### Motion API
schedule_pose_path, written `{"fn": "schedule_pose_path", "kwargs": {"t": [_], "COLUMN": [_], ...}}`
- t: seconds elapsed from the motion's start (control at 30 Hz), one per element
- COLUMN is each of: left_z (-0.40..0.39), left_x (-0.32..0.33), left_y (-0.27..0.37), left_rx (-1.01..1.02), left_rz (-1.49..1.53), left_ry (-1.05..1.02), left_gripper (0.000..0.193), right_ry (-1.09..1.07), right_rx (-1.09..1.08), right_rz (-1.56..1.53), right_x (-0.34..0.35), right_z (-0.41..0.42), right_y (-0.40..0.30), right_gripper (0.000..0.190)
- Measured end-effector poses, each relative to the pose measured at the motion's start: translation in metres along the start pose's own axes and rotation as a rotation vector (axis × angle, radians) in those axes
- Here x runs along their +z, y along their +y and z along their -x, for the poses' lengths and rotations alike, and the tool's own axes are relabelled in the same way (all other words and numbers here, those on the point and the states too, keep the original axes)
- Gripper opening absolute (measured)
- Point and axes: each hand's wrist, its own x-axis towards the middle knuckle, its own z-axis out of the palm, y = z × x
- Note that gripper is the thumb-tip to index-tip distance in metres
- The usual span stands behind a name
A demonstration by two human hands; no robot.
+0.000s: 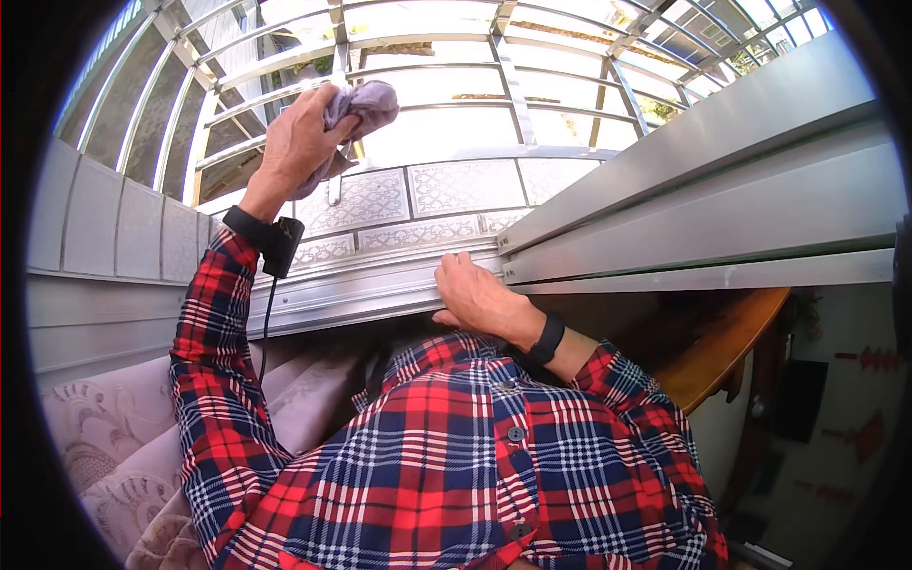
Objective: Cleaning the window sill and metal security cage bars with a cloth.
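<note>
My left hand (303,139) is raised at the upper left, its fingers closed around a crumpled pale purple cloth (367,107). Part of the cloth hangs below the palm, in front of the metal window bars (342,43). At the centre, my right hand (474,288) rests on the aluminium window track (349,288), fingers curled over the frame beside the lower corner of the sliding window sashes (684,206). Its grip is partly hidden by the back of the hand. Patterned tiles (463,187) cover the outer sill beyond the track.
Stainless steel bars enclose the space outside the window. A pinkish patterned curtain (117,427) hangs at the lower left. On the right are a curved wooden furniture edge (734,349) and a dim room. A black device (283,247) with a cable is strapped to my left wrist.
</note>
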Motion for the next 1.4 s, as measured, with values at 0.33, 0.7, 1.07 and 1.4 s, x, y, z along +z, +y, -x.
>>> {"fn": "schedule_pose_path", "kwargs": {"t": [0.33,0.7,1.07,1.4], "left_z": [0.087,0.047,0.059,0.014], "left_x": [0.007,0.107,0.115,0.032], "left_y": [0.025,0.006,0.002,-0.039], "left_rx": [0.267,0.166,0.220,-0.100], "left_rz": [-0.301,-0.223,-0.162,-0.105], "left_ry": [-0.186,-0.299,-0.352,0.047], "left_gripper": [0.062,0.012,0.017,0.024], "right_ry": [0.027,0.100,0.164,0.014], "right_rx": [-0.029,-0.116,-0.153,-0.048], "right_rz": [0.007,0.100,0.151,-0.013], "right_x": [-0.006,0.018,0.033,0.022], "right_z": [0.003,0.000,0.003,0.000], "right_y": [-0.001,0.005,0.019,0.010], "right_gripper": [0.053,0.059,0.061,0.056]}}
